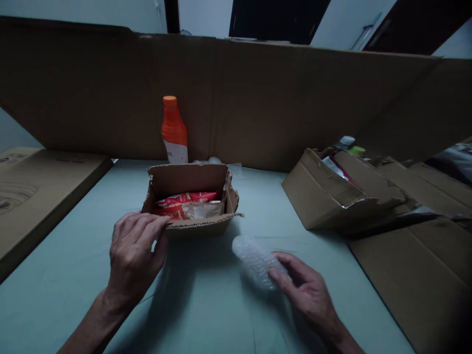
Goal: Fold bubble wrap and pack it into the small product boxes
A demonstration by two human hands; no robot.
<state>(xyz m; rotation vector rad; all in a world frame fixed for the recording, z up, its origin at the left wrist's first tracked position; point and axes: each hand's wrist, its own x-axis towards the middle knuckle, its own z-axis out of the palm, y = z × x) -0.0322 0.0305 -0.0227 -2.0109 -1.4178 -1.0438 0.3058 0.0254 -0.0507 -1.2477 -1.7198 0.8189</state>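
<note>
While the person's right hand (308,290) pinches one bubble-wrapped bundle (256,263) between thumb and fingers at lower centre, the left hand (134,246), fingers close together, touches the near left rim of one small open box (201,229) left of centre; whether it grips cannot be told. At least two packets (188,197) lie inside that box. One orange bottle (174,129) stands behind it, upper left. At right, two caps, one pale (347,140) and one green (356,151), show above another open box (320,196). A pale blue-green surface (217,314) runs beneath; one cardboard screen (276,103) crosses the back, with a pale room wall (204,17) above.
</note>
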